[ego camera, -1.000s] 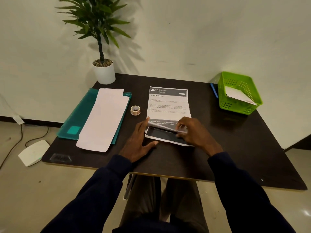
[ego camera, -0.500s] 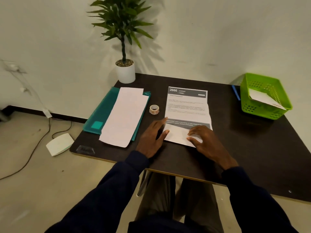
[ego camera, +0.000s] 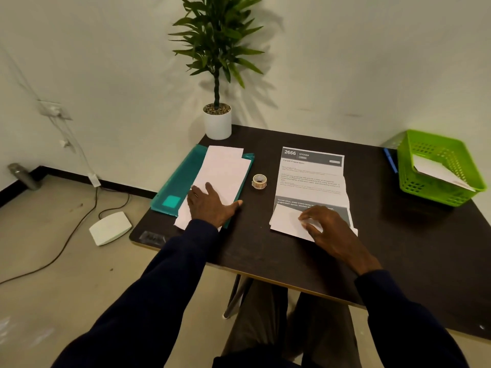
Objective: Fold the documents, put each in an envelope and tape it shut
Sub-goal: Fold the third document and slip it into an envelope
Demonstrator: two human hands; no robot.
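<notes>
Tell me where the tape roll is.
In the head view, the tape roll sits between the white sheets on its left and the printed document on its right.

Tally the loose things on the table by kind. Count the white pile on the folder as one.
Printed document: 1
White paper pile: 1
Teal folder: 1
Tape roll: 1
Potted plant: 1
Green basket: 1
Paper in the basket: 1
Blue pen: 1
Total: 8
</notes>
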